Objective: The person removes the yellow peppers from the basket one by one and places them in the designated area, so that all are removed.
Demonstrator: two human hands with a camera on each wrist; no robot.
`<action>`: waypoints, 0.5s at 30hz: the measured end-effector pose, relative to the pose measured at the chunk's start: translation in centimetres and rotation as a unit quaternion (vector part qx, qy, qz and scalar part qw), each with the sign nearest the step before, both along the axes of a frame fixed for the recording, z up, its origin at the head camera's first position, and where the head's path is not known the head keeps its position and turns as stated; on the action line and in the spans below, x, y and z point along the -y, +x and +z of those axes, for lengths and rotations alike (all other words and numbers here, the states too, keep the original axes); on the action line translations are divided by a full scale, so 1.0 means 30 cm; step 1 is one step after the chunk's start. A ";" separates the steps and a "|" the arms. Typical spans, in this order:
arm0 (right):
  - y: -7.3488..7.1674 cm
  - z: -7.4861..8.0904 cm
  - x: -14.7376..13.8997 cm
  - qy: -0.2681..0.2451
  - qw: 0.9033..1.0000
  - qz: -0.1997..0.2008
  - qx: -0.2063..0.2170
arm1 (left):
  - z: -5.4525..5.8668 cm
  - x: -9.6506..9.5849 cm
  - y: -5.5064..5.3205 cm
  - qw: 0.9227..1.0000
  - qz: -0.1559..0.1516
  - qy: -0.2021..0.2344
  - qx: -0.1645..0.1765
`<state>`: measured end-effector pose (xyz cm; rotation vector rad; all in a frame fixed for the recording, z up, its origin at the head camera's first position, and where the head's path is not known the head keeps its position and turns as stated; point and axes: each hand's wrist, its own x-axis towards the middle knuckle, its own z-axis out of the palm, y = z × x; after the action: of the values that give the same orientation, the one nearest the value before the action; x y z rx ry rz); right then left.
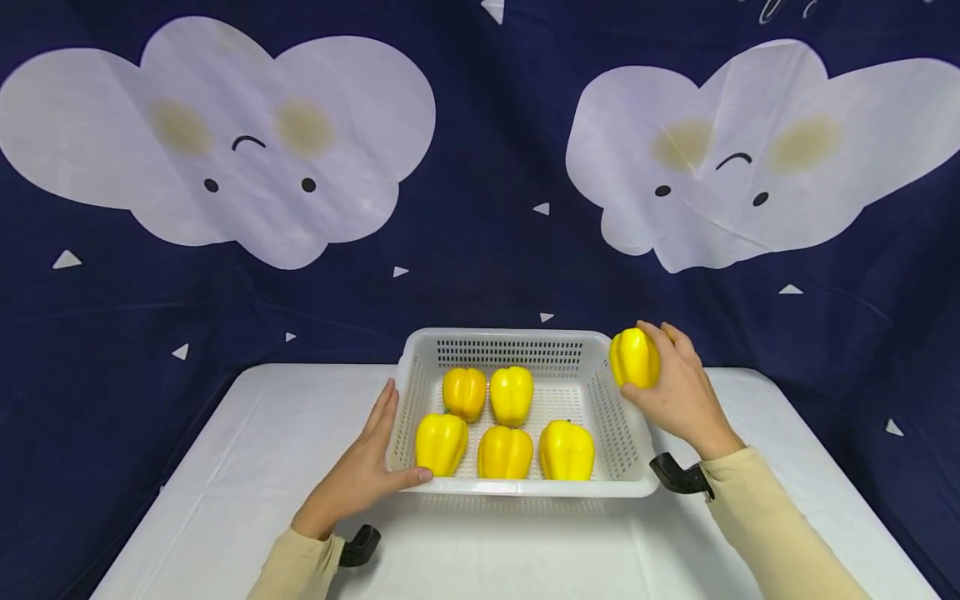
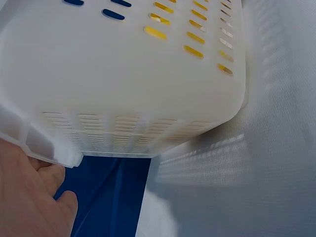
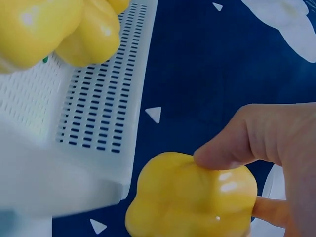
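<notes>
A white plastic basket [image 1: 517, 488] with slotted walls stands on the table, several yellow bell peppers [image 1: 512, 396] inside it, two behind and three in front. My left hand [image 1: 363, 475] holds its front left corner, thumb on the rim and the other fingers along the outer left side. Up close, the left wrist view has that hand [image 2: 34, 202] at the rim of the basket [image 2: 123, 74]. Above the basket's right rim, my right hand [image 1: 678, 392] grips one more yellow bell pepper [image 1: 632, 354]. In the right wrist view, the thumb presses on this pepper [image 3: 192, 197].
A white cloth covers the table [image 1: 262, 450]. Behind it hangs a dark blue curtain [image 1: 487, 208] with white clouds and small triangles. Black straps with curved ends sit at both wrists, next to beige sleeves [image 1: 765, 517].
</notes>
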<state>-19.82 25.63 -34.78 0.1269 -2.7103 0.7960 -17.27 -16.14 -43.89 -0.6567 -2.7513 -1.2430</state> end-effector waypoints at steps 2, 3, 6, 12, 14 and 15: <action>-0.001 -0.001 -0.010 0.000 1.000 -0.002 -0.008 | 0.000 0.000 -0.001 1.000 -0.001 0.000 -0.002; -0.001 -0.002 -0.015 0.000 1.000 -0.005 -0.011 | -0.001 0.000 -0.002 1.000 -0.001 0.001 -0.003; -0.002 -0.005 -0.032 0.000 1.000 -0.012 -0.017 | -0.002 0.000 -0.003 1.000 -0.001 0.001 -0.003; -0.010 -0.024 -0.075 0.004 0.999 -0.026 -0.026 | -0.002 -0.001 -0.001 1.000 0.002 0.001 0.001; -0.014 -0.032 -0.092 0.004 0.999 -0.029 -0.030 | -0.001 -0.001 -0.001 1.000 0.003 0.001 0.001; -0.016 -0.037 -0.100 0.005 0.999 -0.032 -0.032 | -0.002 -0.001 -0.001 1.000 0.002 0.001 0.001</action>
<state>-20.31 28.62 -35.89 0.0668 -2.6452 0.7477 -17.30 -16.11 -43.93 -0.6490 -2.7508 -1.2468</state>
